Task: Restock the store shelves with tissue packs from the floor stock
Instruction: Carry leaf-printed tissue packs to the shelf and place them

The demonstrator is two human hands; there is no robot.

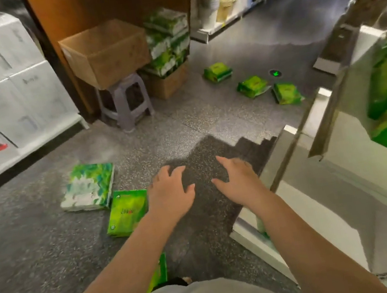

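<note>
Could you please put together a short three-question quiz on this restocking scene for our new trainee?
1. True or false: the left hand is gripping a tissue pack.
2. What does the cardboard box stand on? A) the floor B) a plastic stool C) a shelf
3. How many small green packs lie apart on the floor beyond the hands, near the green floor light?

Key:
1. False; both it and the right hand are empty, fingers spread above the floor.
2. B, the stool.
3. Three: far pack, middle pack, near pack.
</note>
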